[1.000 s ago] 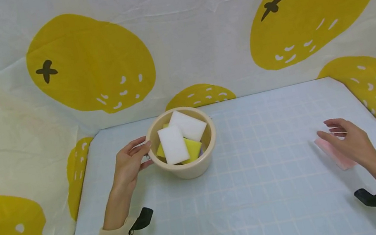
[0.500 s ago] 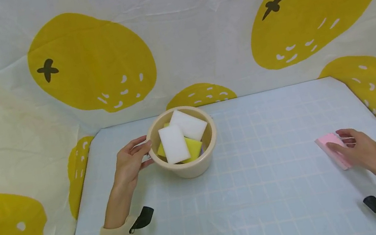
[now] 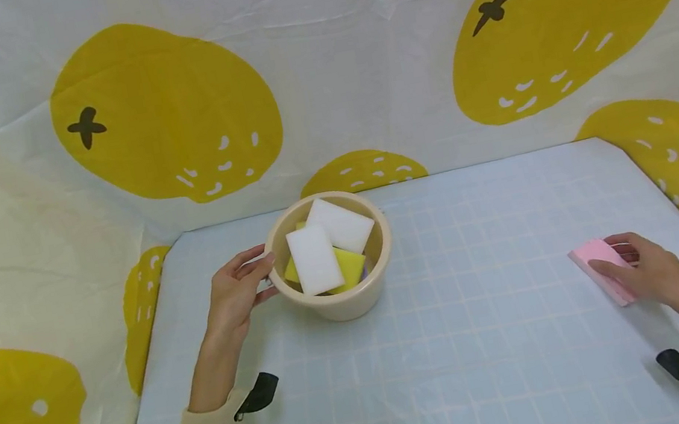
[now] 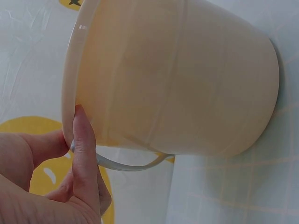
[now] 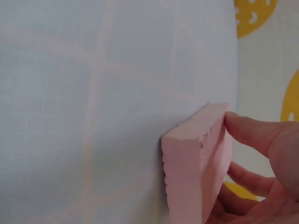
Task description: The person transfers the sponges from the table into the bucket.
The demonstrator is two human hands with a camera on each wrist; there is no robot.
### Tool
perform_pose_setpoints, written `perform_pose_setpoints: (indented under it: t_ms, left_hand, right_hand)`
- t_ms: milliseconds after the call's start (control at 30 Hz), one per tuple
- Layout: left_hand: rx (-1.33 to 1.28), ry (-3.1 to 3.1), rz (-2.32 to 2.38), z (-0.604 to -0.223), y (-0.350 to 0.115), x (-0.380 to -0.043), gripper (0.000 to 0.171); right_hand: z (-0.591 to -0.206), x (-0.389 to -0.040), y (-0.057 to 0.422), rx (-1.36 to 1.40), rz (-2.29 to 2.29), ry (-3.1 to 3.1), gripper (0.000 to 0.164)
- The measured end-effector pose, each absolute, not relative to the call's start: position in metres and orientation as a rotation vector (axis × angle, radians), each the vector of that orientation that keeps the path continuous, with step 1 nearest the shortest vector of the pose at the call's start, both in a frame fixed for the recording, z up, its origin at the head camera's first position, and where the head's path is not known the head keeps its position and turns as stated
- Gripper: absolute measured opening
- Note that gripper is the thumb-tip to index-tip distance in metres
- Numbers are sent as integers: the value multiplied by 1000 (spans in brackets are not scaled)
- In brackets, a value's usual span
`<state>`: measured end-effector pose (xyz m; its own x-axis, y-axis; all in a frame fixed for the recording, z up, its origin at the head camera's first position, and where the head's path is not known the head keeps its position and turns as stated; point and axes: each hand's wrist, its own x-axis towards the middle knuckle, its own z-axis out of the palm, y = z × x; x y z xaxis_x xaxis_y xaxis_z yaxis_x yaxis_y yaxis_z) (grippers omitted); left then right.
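Observation:
A beige bucket (image 3: 349, 306) stands upright at the back left of the table, with white sponges (image 3: 315, 260) and yellow sponges (image 3: 349, 268) inside. My left hand (image 3: 231, 295) pinches its left rim between thumb and finger. The left wrist view shows the bucket's wall (image 4: 187, 79) and a thin grey handle (image 4: 133, 164) hanging by the fingers. On the right of the table lies a pink sponge (image 3: 602, 269). My right hand (image 3: 655, 271) grips it, thumb on its near edge and fingers at its far side. The right wrist view shows the sponge's thick side (image 5: 182, 172) against the tabletop.
A pale blue checked cloth (image 3: 447, 360) covers the table. White sheeting with large yellow fruit prints (image 3: 165, 114) hangs behind and to both sides. Something purple (image 3: 364, 272) shows slightly under the sponges in the bucket.
My right hand has come down from above the pink sponge, shifted slightly right, and taken hold of it. The left hand and the bucket have stayed in place.

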<state>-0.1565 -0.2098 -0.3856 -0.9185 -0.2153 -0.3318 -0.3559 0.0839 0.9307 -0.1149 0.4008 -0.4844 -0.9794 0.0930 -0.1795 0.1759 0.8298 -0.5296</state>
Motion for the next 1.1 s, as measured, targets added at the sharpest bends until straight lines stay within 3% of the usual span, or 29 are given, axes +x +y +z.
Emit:
perform_pose_setpoints:
  t_ms: [200,700,1100]
  left_hand:
    - [-587,2228,1978,-384,-211,-156,50]
    - [-557,2226,1991,-386,-212,-157,49]
    - [-553,2224,2000,-388,-212,-156,48]
  right_hand:
    - [-475,-119,403,166,-807,2833,76]
    - [-445,-132,403,-19,-792,2860,61]
    - [-422,-141,384,-21,-893,2871,61]
